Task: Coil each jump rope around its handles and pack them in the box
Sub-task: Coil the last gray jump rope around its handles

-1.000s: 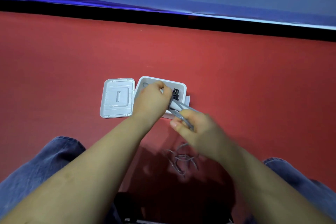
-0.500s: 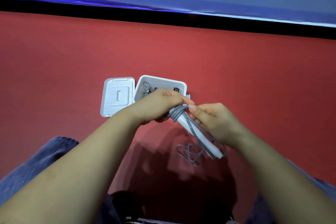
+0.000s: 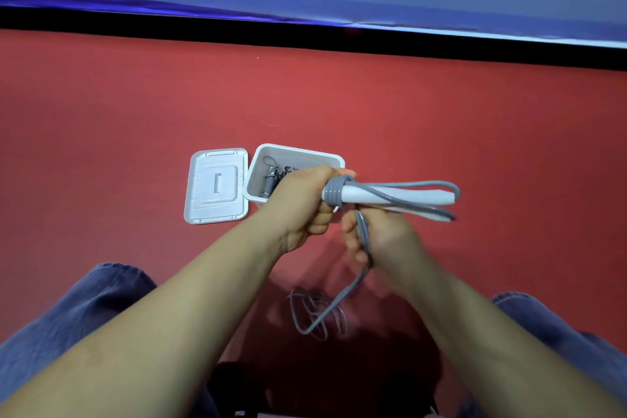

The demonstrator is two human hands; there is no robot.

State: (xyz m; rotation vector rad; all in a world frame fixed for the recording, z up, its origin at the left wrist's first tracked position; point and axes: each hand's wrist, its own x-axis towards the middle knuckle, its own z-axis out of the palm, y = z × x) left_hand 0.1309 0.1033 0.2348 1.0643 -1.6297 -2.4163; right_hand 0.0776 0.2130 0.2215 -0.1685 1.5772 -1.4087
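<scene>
Red floor (image 3: 135, 112) below: left hand (image 3: 302, 200) grips the white handles (image 3: 390, 195) just this side of the box (image 3: 295, 153), right hand (image 3: 376, 237) pinches the grey rope (image 3: 342, 295), slack trailing down; lid (image 3: 217, 185) beside the box.

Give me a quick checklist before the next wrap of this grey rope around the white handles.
1. Left hand grips the handles firmly: ok.
2. Right hand holds the rope for feeding: ok.
3. Existing coils sit tight and side by side: ok.
4. Loose rope on the floor free of knots: cannot tell, it lies in a tangle.
5. Box open, lid lying beside it: ok.
6. Room in the box for this rope: cannot tell, the left hand hides part of it.
</scene>
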